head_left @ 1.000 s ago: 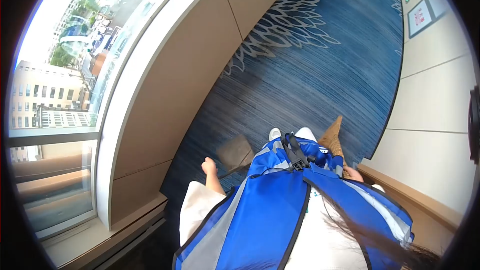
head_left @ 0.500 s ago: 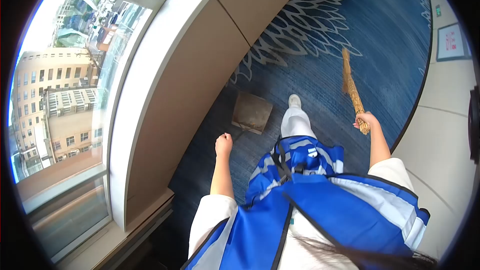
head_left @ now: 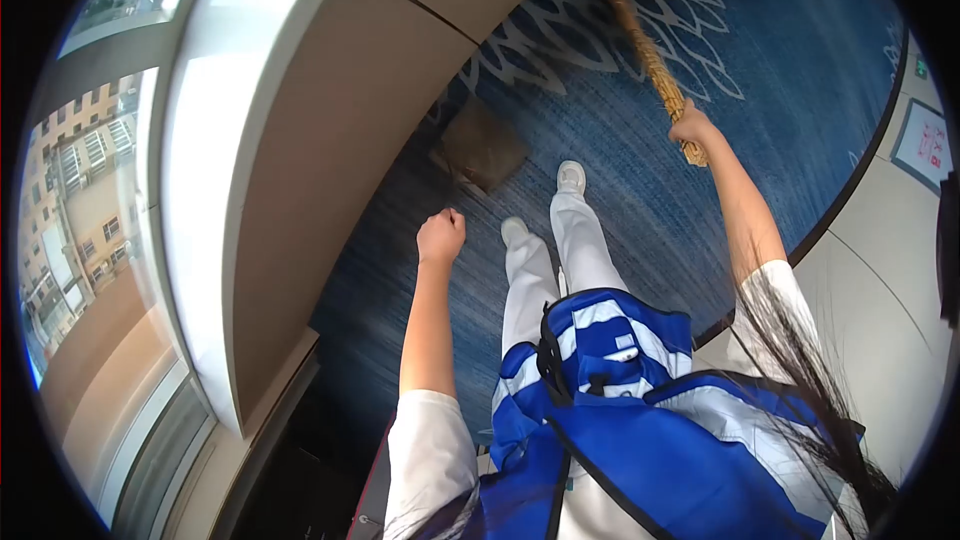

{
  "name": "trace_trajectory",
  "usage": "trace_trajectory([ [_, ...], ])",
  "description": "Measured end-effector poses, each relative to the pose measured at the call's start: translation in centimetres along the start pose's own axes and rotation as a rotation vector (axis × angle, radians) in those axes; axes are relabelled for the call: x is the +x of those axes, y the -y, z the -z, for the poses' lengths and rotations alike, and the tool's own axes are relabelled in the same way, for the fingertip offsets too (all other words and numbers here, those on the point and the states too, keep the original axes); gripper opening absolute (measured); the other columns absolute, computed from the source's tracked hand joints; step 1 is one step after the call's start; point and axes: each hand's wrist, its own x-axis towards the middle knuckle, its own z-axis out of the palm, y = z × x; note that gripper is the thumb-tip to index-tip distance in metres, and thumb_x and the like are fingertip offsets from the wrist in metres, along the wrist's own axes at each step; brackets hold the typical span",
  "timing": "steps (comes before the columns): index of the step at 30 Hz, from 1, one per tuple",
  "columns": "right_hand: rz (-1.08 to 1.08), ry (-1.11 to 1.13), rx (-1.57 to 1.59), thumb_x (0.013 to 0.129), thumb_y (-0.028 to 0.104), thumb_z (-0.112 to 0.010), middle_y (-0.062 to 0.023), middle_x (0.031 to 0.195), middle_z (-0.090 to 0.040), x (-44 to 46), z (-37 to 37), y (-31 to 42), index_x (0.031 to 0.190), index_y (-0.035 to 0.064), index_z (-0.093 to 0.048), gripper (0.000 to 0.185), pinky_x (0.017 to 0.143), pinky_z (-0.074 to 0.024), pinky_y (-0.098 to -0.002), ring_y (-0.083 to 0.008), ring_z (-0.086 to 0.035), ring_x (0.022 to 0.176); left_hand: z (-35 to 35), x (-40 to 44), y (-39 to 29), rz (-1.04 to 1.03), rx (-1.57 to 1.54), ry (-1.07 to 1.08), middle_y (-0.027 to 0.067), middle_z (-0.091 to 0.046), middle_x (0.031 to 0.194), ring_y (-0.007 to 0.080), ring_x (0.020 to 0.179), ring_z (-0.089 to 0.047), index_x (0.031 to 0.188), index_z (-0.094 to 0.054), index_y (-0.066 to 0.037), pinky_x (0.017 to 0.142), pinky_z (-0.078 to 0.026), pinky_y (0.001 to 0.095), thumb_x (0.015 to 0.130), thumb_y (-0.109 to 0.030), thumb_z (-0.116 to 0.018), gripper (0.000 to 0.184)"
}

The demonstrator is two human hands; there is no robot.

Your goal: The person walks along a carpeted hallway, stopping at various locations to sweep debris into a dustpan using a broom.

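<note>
My right hand (head_left: 692,126) is closed around the bound straw handle of a broom (head_left: 655,70). The broom reaches up and left from the hand over the patterned carpet, its far end blurred. My left hand (head_left: 441,236) makes a fist beside the wall. Just beyond it, a square, brownish dustpan (head_left: 485,145) is low over the carpet. A thin dark handle runs from the pan toward my left fist; most of it is hidden or blurred.
Blue carpet (head_left: 800,100) with pale leaf shapes covers the floor. A curved beige wall (head_left: 340,110) and windows run along the left. Light wall panels (head_left: 880,280) and a framed sign (head_left: 920,145) are at right. My white shoes (head_left: 571,178) stand between the hands.
The broom and my right hand have moved up and left in view. The dustpan and my left hand also sit higher. A second leg and shoe have come into sight.
</note>
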Motion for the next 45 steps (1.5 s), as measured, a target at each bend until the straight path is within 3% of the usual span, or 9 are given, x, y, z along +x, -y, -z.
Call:
trace_trajectory([
  [7,0.018,0.069,-0.130,0.064,0.008,-0.054,-0.0279,0.100,-0.053,-0.8,-10.5,3.8,0.129,-0.0080,0.003,0.088,0.081,-0.0434,-0.0340,-0.0345,-0.054,0.095,1.5,6.4,-0.5,0.230,-0.348,-0.132,0.0127,-0.061,0.068,0.0343,0.070,-0.057,0.067,-0.063,-0.010,0.065,-0.043,0.0411,0.085,-0.046,-0.029,0.052],
  [21,0.324,0.451,-0.102,0.060,0.011,-0.062,-0.0299,0.088,-0.054,-17.7,-23.9,4.7,0.133,0.0031,-0.003,0.094,0.076,-0.0443,-0.0390,-0.0385,-0.055,0.084,-0.6,7.5,-1.5,0.278,-0.266,-0.424,0.0164,-0.059,0.062,0.0359,0.060,-0.057,0.063,-0.060,-0.006,0.054,-0.044,0.0441,0.079,-0.030,-0.037,0.036],
  [23,0.331,0.392,0.068,0.062,0.005,-0.056,-0.0239,0.071,-0.057,-16.4,-19.8,2.9,0.133,0.0058,-0.009,0.085,0.054,-0.0481,-0.0351,-0.0305,-0.058,0.058,-0.4,7.6,-1.7,0.268,-0.271,-0.412,0.0165,-0.059,0.063,0.0356,0.060,-0.057,0.063,-0.060,-0.006,0.054,-0.044,0.0439,0.079,-0.030,-0.037,0.036],
  [25,0.107,0.546,0.363,0.061,0.003,-0.056,-0.0129,0.083,-0.057,-16.6,-13.6,1.8,0.133,0.0073,-0.016,0.083,0.049,-0.0479,-0.0267,-0.0156,-0.056,0.057,-0.2,7.4,-1.9,0.267,-0.274,-0.393,0.0166,-0.059,0.064,0.0353,0.061,-0.057,0.063,-0.060,-0.006,0.054,-0.045,0.0437,0.079,-0.030,-0.037,0.036],
  [29,0.162,0.305,0.316,0.057,-0.004,-0.051,-0.0221,0.119,-0.043,-16.3,-5.7,-1.0,0.131,-0.0014,-0.019,0.081,0.046,-0.0472,-0.0260,-0.0135,-0.056,0.053,-0.5,7.7,-2.1,0.250,-0.287,-0.371,0.0163,-0.059,0.064,0.0356,0.062,-0.057,0.065,-0.060,-0.006,0.057,-0.044,0.0434,0.078,-0.030,-0.037,0.036],
  [32,0.091,0.102,0.193,0.057,-0.003,-0.050,-0.0211,0.109,-0.049,-14.2,-2.7,1.3,0.133,0.0034,-0.019,0.082,0.041,-0.0440,-0.0255,-0.0139,-0.052,0.047,-0.9,7.4,-2.7,0.210,-0.260,-0.411,0.0155,-0.057,0.059,0.0338,0.056,-0.056,0.059,-0.057,-0.005,0.052,-0.044,0.0429,0.077,-0.028,-0.039,0.034],
  [33,0.117,0.087,0.134,0.063,0.001,-0.052,-0.0153,0.084,-0.056,-11.7,-2.6,1.7,0.132,-0.0007,-0.014,0.079,0.047,-0.0467,-0.0293,-0.0145,-0.052,0.048,-0.9,7.3,-2.7,0.206,-0.269,-0.392,0.0154,-0.057,0.059,0.0335,0.056,-0.056,0.058,-0.057,-0.006,0.051,-0.044,0.0427,0.077,-0.028,-0.039,0.034],
  [39,-0.069,-0.096,-0.313,0.067,0.015,-0.057,-0.0232,0.094,-0.057,3.9,-9.0,7.5,0.130,-0.0043,-0.005,0.083,0.069,-0.0487,-0.0346,-0.0307,-0.058,0.086,-1.0,7.5,-2.6,0.224,-0.241,-0.405,0.0142,-0.057,0.057,0.0327,0.055,-0.056,0.055,-0.054,-0.006,0.050,-0.044,0.0418,0.077,-0.027,-0.040,0.034],
  [45,0.105,-0.004,-0.222,0.064,0.007,-0.060,-0.0268,0.085,-0.056,-5.2,-20.6,10.6,0.127,-0.0096,-0.001,0.088,0.064,-0.0486,-0.0374,-0.0345,-0.058,0.078,-0.7,7.6,-2.3,0.253,-0.217,-0.362,0.0153,-0.058,0.061,0.0348,0.059,-0.056,0.061,-0.058,-0.007,0.054,-0.044,0.0429,0.077,-0.029,-0.038,0.034],
])
